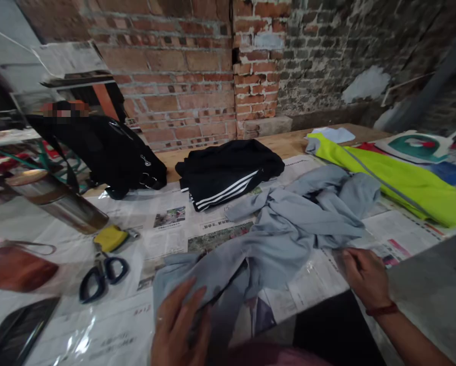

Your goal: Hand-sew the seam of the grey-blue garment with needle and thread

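Observation:
A crumpled grey garment (285, 218) lies spread across the newspaper in front of me. My left hand (180, 325) is at its near left end, fingers apart, resting on or just over the cloth. Beside the garment's lower right side, at the table's front edge, my right hand (367, 277) is closed with the fingers curled in. What those fingers hold, if anything, is hidden. Behind the grey cloth sits a folded black garment (228, 170) with white stripes. To its right stretches a bright yellow garment (388, 173) with a grey strip.
Newspaper (129, 259) under clear plastic covers the table. Scissors (104, 272), a yellow tape measure (110, 238), a metal flask (60, 201), a reddish pouch (17, 267) and a dark phone-like object (20, 330) lie left. A black bag (109, 152) stands behind; an iron (418, 147) rests far right.

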### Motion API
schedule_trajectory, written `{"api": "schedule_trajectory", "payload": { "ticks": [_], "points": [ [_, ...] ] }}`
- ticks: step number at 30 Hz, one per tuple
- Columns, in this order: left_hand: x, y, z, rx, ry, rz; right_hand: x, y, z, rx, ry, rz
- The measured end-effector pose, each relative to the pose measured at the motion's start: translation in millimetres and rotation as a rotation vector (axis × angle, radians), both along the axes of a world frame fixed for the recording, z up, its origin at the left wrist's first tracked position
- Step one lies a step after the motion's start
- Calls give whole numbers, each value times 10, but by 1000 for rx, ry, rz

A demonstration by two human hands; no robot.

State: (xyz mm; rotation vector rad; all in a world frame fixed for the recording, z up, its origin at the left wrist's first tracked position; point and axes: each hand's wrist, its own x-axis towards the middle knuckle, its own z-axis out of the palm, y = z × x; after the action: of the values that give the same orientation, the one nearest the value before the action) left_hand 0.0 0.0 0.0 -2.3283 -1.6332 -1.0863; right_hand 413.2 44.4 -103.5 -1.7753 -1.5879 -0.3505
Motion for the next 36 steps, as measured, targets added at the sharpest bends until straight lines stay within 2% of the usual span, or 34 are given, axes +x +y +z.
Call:
{"api": "schedule_trajectory", "payload": {
  "ticks": [3,6,8,10,12,15,18,21,25,28,33,36],
  "points": [
    [-57,-77,-132,56,155,-58,-74,-61,121,58,90,52],
    [-135,-116,-233,54,244,-21,-371,-159,384,125,191,181],
    [-157,-129,-273,43,259,18,-680,-193,597,97,261,362],
    [-147,-141,-280,33,257,52,-1019,-173,784,-25,260,545],
    [-113,-161,-245,30,239,72,-1333,-105,909,-78,243,645],
    [-42,-197,-130,19,163,84,-1686,14,966,-124,172,665],
    [61,-180,-1,4,63,71,-1877,84,915,-185,101,616],
    [227,-50,85,-25,38,10,-1910,108,818,-238,94,595],
    [499,252,97,-184,80,-22,-1792,132,705,-273,238,623],
    [631,443,23,-282,104,-31,-1686,138,673,-306,332,592],
    [624,559,-162,-298,50,-45,-1574,105,701,-380,327,649],
    [580,559,-232,-304,-22,-4,-1533,137,742,-329,339,663]
  ]
}}
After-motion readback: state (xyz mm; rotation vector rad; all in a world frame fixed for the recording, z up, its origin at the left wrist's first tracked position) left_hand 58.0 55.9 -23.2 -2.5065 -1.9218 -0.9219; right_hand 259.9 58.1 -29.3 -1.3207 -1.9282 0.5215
